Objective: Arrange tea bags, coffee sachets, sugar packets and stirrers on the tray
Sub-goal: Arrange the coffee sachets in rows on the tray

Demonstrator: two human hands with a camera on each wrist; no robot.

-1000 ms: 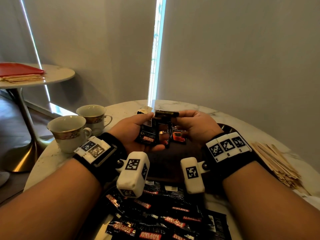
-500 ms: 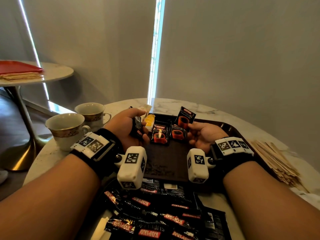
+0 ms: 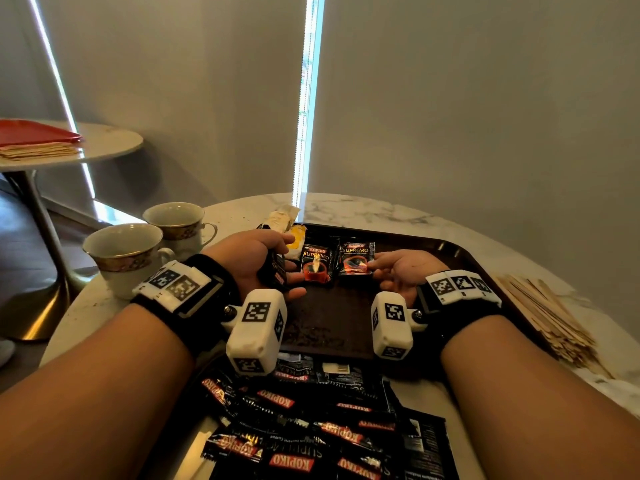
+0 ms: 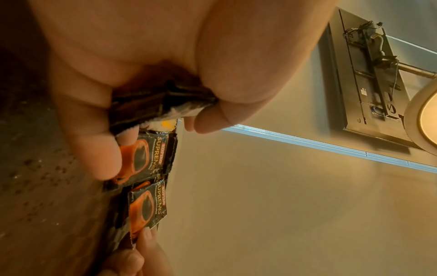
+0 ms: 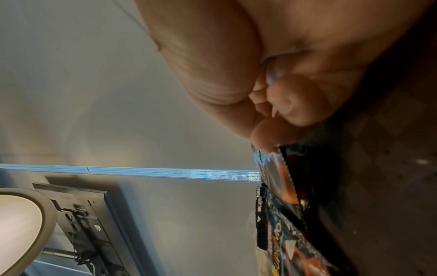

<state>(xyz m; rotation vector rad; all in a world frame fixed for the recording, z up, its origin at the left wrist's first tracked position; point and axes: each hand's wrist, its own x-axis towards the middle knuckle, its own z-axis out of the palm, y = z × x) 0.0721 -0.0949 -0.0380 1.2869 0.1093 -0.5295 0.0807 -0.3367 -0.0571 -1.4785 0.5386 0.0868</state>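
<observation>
Head view, left hand gripping sachets, right hand pinching sachet

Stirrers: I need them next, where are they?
In the head view the stirrers lie heaped on the table, just outside the tray, beyond the right hand.

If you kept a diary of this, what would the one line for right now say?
left hand: grips sachet stack | right hand: pinches coffee sachet standing on tray | stirrers: off tray
</observation>
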